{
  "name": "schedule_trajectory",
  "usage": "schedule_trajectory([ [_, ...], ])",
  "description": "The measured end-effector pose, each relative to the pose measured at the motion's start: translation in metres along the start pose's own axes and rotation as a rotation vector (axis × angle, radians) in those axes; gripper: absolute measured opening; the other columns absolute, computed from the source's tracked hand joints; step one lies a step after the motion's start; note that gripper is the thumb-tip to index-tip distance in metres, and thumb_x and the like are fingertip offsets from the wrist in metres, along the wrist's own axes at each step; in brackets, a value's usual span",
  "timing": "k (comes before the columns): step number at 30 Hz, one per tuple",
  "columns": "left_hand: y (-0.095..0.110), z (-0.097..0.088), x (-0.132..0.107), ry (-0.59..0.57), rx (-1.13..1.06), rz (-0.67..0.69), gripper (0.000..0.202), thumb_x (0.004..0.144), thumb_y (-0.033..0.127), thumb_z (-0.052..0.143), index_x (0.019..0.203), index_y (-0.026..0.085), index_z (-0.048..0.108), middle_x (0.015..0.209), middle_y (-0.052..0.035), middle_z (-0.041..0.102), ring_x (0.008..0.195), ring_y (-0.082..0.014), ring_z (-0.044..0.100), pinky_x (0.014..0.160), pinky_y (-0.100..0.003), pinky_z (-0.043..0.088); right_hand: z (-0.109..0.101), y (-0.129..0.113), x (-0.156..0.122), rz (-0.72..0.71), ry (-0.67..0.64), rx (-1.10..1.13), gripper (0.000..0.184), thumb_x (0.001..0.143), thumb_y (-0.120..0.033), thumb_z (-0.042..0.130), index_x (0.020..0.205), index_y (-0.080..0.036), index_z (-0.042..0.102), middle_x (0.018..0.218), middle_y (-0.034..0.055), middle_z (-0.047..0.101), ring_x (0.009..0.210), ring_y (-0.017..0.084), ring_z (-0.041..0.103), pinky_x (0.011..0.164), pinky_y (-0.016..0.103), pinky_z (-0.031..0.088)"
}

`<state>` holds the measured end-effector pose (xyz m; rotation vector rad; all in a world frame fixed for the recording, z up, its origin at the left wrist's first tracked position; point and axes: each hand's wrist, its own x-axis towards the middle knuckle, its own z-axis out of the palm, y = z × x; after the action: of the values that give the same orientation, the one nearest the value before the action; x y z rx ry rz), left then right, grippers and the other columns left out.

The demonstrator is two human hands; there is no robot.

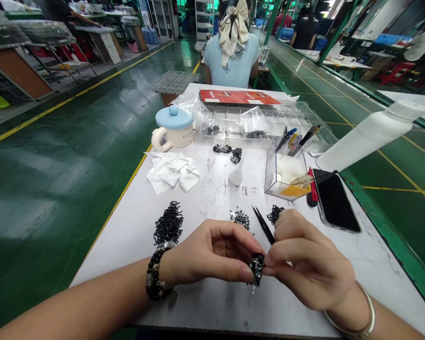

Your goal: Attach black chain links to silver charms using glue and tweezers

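Note:
My left hand (pixel 212 252) and my right hand (pixel 310 262) meet above the near edge of the white table (pixel 212 198). Both pinch a small black part (pixel 257 268) between thumb and fingers. My right hand also carries black tweezers (pixel 263 224), their tip pointing up and to the left. Just beyond my hands lie a small pile of dark parts (pixel 239 217) and another black pile (pixel 274 213). A larger heap of black parts (pixel 169 223) lies to the left, by my beaded bracelet.
A white cloth (pixel 173 171), a blue-lidded mug (pixel 174 127), clear bags and trays, a clear pen box (pixel 286 172), a phone (pixel 335 200) and a white bottle (pixel 370 134) stand on the table. A person in light blue (pixel 232 54) sits beyond, back turned.

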<state>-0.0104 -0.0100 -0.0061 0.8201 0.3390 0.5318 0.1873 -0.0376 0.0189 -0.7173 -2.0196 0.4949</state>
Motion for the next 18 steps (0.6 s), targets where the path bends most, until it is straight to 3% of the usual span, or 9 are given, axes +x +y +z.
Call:
schedule_trajectory([
  [5, 0.0016, 0.0008, 0.0, -0.015, 0.023, 0.0, 0.025, 0.064, 0.009, 0.078, 0.086, 0.017, 0.07, 0.089, -0.0032, 0.064, 0.082, -0.0134, 0.06, 0.078, -0.028, 0.048, 0.0045, 0.0042, -0.0029, 0.263, -0.037, 0.287, 0.01, 0.079, -0.024, 0.066, 0.083, -0.022, 0.058, 0.074, -0.0004, 0.044, 0.069, 0.012, 0.045, 0.057, 0.026, 0.041],
  [14, 0.0015, 0.0023, -0.0002, -0.056, 0.046, 0.051, 0.025, 0.065, 0.005, 0.075, 0.086, 0.016, 0.069, 0.089, -0.0041, 0.063, 0.082, -0.0146, 0.059, 0.081, -0.031, 0.047, 0.005, 0.0062, -0.005, 0.294, -0.083, 0.407, 0.008, 0.078, -0.023, 0.067, 0.085, -0.022, 0.062, 0.078, 0.0007, 0.044, 0.07, 0.013, 0.046, 0.058, 0.026, 0.043],
  [18, 0.0039, 0.004, 0.0002, -0.06, 0.049, 0.015, 0.023, 0.062, 0.002, 0.073, 0.081, 0.014, 0.067, 0.084, -0.0033, 0.062, 0.082, -0.0148, 0.06, 0.079, -0.03, 0.047, 0.0015, 0.0048, -0.0021, 0.289, -0.194, 0.39, 0.013, 0.081, -0.027, 0.065, 0.094, -0.023, 0.065, 0.081, 0.0015, 0.043, 0.074, 0.013, 0.046, 0.061, 0.026, 0.044],
])
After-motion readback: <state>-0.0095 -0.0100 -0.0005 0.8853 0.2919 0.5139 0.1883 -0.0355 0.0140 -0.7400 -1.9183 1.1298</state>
